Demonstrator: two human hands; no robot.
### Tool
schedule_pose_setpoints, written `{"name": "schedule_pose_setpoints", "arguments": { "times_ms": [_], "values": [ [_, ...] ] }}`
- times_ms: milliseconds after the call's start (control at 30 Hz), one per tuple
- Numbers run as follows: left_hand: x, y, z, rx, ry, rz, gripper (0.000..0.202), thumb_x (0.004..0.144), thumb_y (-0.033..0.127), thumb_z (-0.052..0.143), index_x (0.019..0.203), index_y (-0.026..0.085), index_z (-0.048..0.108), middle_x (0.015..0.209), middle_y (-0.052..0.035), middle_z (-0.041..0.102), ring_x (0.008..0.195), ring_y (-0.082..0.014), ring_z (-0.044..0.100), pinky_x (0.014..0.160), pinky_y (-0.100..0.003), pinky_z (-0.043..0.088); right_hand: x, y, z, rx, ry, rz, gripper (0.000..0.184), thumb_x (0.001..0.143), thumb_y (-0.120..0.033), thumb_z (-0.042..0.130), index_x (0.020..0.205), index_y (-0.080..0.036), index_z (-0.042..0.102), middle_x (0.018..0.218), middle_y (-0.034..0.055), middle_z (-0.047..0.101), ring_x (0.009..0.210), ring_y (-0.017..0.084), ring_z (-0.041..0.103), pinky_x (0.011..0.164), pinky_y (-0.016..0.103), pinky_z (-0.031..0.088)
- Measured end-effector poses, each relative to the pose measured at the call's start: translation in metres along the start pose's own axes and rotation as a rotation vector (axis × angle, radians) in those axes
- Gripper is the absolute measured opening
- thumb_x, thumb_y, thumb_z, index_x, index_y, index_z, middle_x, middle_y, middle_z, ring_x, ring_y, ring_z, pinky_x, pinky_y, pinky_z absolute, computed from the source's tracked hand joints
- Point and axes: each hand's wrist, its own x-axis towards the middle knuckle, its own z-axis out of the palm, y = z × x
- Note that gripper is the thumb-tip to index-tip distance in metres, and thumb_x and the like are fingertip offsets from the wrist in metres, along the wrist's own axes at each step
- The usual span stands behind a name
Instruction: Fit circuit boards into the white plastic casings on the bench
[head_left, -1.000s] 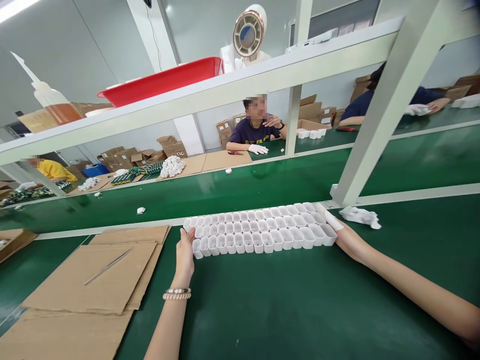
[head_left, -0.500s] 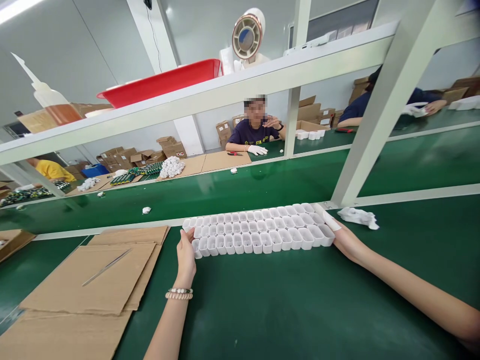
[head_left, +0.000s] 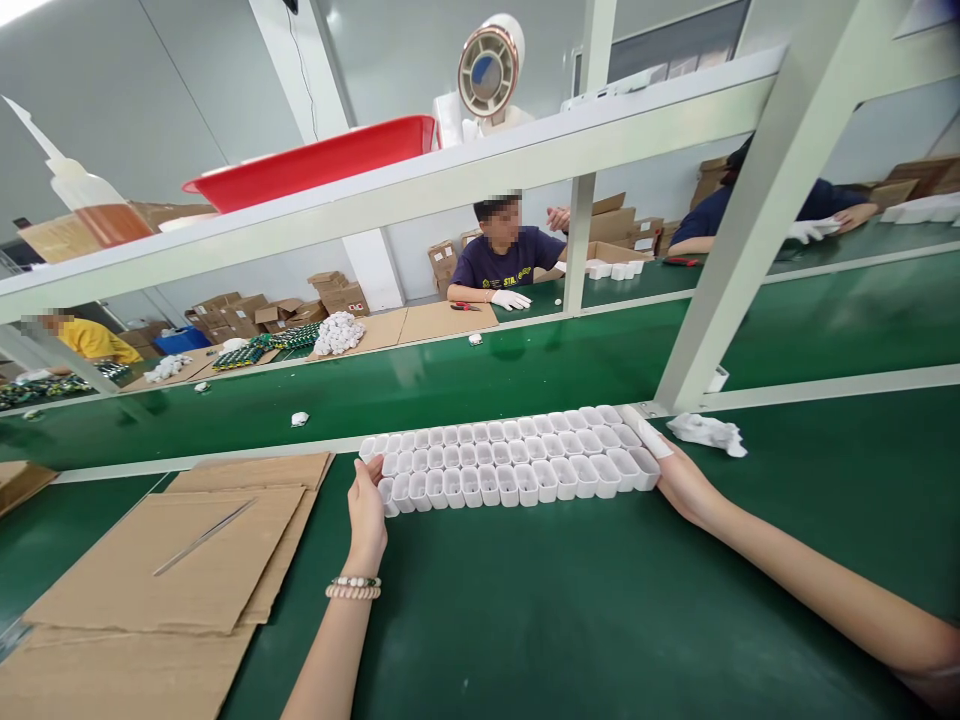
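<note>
Three rows of small white open-topped plastic cups [head_left: 517, 480] stand packed side by side on the green tabletop, against the rail at its far edge. My left hand [head_left: 367, 505] lies against the left end of the rows, its thumb by the end cups and its other fingers partly hidden. At the right end my right hand [head_left: 664, 460] rests with fingers stretched flat along the last cups. A white covering is on those fingers. Both hands touch the cups from opposite ends and neither is wrapped round a single cup.
Tweezers [head_left: 202, 538] lie on stacked cardboard sheets [head_left: 150, 600] to the left. A crumpled white cloth or glove [head_left: 706, 433] is right of the cups. Beyond the rail runs a green belt [head_left: 420, 375] with small white pieces. A post [head_left: 720, 240] rises nearby. People sit across.
My view has shifted slightly, while both hands stay against the row ends. Small white pieces on the belt have moved right, and a white cup shows behind the post. The person opposite has turned.
</note>
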Motion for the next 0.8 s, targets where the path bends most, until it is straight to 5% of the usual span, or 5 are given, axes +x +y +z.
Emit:
{"name": "schedule_pose_setpoints", "arguments": {
  "times_ms": [233,333,433,500,800],
  "values": [
    [-0.018,0.024,0.000,0.107,0.085,0.397,0.045,0.094,0.049,0.040,0.101,0.013,0.067,0.112,-0.0134,0.067,0.109,-0.0237,0.062,0.103,-0.039,0.043,-0.004,-0.005,0.004,0.026,-0.009,0.016,0.044,0.088,-0.051,0.053,0.128,-0.031,0.054,0.140,-0.0013,0.050,0.131,0.027,0.043,0.107,0.045,0.041],
    [-0.041,0.041,0.006,0.074,-0.319,0.390,0.053,0.095,0.052,0.034,0.089,0.013,0.070,0.096,-0.0123,0.071,0.095,-0.0243,0.066,0.093,-0.040,0.049,-0.003,-0.004,0.003,0.008,-0.012,-0.021,0.043,0.087,-0.051,0.054,0.125,-0.031,0.056,0.139,-0.0003,0.052,0.131,0.028,0.043,0.105,0.046,0.043],
    [-0.061,0.046,0.017,0.130,-0.886,0.110,0.075,0.095,0.058,0.016,0.086,0.010,0.073,0.090,-0.0152,0.072,0.087,-0.0267,0.068,0.086,-0.043,0.053,-0.003,-0.003,0.003,-0.009,-0.003,-0.024,0.040,0.086,-0.048,0.056,0.121,-0.030,0.059,0.134,0.0017,0.056,0.127,0.029,0.048,0.103,0.047,0.045],
    [-0.066,0.041,0.023,0.200,-1.053,-0.024,0.078,0.094,0.061,0.015,0.090,0.010,0.074,0.094,-0.0154,0.073,0.090,-0.0277,0.069,0.089,-0.045,0.053,-0.002,-0.002,0.003,-0.009,-0.004,-0.024,0.039,0.085,-0.048,0.057,0.119,-0.030,0.059,0.133,0.0019,0.057,0.126,0.030,0.049,0.103,0.047,0.045],
    [-0.052,0.015,0.027,0.212,-0.933,-0.063,0.074,0.091,0.066,0.023,0.095,0.012,0.073,0.105,-0.0132,0.071,0.105,-0.0290,0.065,0.101,-0.046,0.046,-0.004,-0.005,0.004,-0.015,-0.012,-0.006,0.044,0.082,-0.048,0.059,0.123,-0.031,0.057,0.142,-0.0012,0.048,0.133,0.029,0.040,0.109,0.047,0.037]
  ]
}}
